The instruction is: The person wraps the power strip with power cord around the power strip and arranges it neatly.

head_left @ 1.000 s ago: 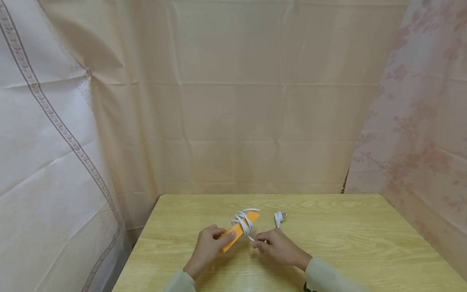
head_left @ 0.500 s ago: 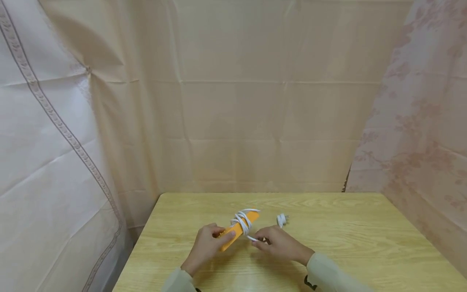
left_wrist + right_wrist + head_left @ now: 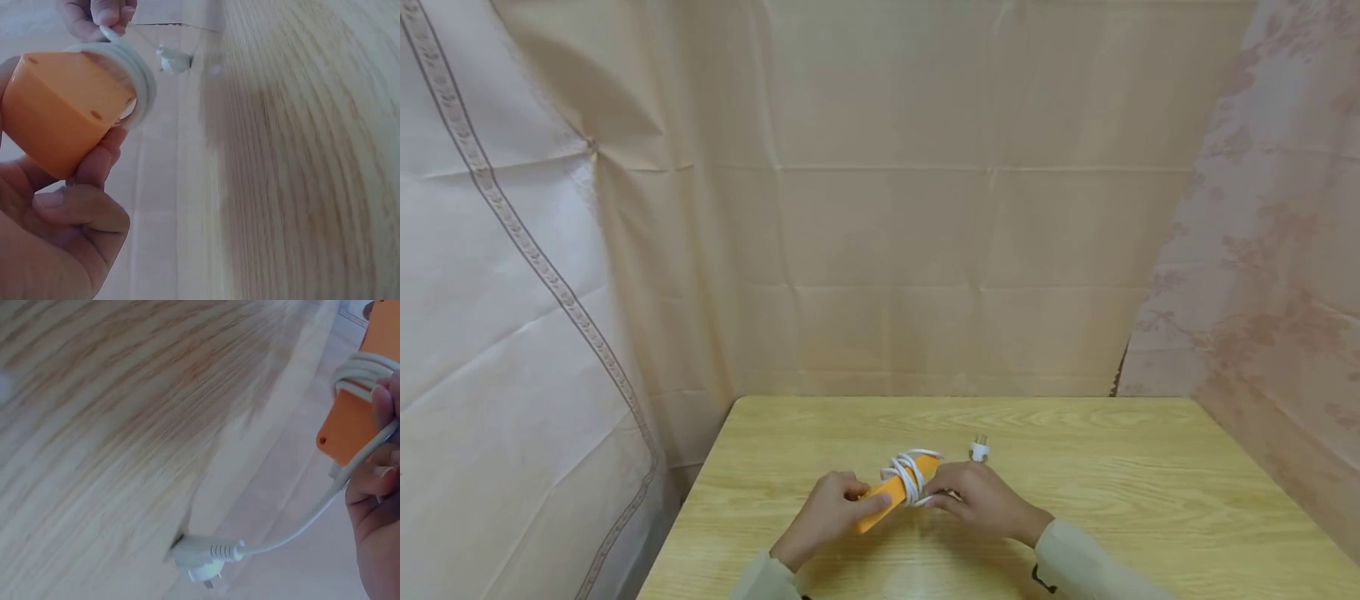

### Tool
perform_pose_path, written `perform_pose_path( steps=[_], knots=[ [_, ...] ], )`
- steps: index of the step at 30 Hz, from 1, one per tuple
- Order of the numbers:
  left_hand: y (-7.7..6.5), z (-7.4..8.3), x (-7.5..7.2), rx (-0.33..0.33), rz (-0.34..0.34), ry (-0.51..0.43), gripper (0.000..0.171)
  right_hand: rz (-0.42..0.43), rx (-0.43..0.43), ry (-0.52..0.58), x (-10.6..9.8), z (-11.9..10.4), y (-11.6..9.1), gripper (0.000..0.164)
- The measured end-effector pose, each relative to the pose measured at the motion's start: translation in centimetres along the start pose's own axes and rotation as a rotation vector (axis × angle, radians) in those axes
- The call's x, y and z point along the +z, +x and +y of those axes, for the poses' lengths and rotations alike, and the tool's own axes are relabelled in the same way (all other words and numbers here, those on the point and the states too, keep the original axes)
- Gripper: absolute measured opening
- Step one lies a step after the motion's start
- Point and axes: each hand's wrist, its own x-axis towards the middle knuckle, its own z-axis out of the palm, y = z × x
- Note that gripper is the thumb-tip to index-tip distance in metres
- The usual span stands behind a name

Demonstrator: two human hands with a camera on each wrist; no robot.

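An orange power strip (image 3: 894,489) tilts over the table, its far end pointing up and to the right. White cord (image 3: 910,477) is wound in several loops around its middle. My left hand (image 3: 827,515) grips the near end, thumb on top; the left wrist view shows its orange end face (image 3: 56,119). Close to the loops, my right hand (image 3: 983,502) pinches the cord between thumb and fingers. From that hand a short length of cord (image 3: 300,528) runs to a white plug (image 3: 203,553). In the head view the plug's prongs point away from me.
The wood-grain table (image 3: 1112,483) extends to both sides of the hands. A beige curtain (image 3: 880,250) hangs behind its back edge. Pale patterned cloths hang at the left (image 3: 512,350) and right (image 3: 1262,275).
The right hand has come closer to the strip, bringing the cord up against its side. The strip has dipped slightly toward me. The plug has turned from pointing right to pointing away.
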Motion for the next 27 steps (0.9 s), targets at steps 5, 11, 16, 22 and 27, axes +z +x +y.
perform_pose_path(
  steps=[5, 11, 16, 22, 27],
  knots=[
    [-0.3, 0.3, -0.1, -0.013, -0.039, -0.037, 0.045, -0.022, -0.08, -0.039, -0.3, -0.2, -0.1, 0.009],
    [-0.3, 0.5, -0.2, -0.048, 0.005, -0.022, 0.033, -0.043, -0.112, -0.061, -0.2, -0.1, 0.0, 0.01],
    [-0.2, 0.2, -0.8, -0.06, 0.077, 0.044, 0.036, -0.066, -0.098, -0.091, 0.0, -0.1, 0.1, 0.013],
    [-0.1, 0.3, -1.1, -0.058, 0.154, 0.125, 0.041, -0.104, -0.051, -0.072, 0.0, -0.2, 0.3, 0.014],
    [-0.2, 0.2, -1.1, -0.037, 0.227, 0.199, 0.041, -0.154, -0.036, -0.066, 0.1, -0.1, 0.4, 0.013]
  ],
)
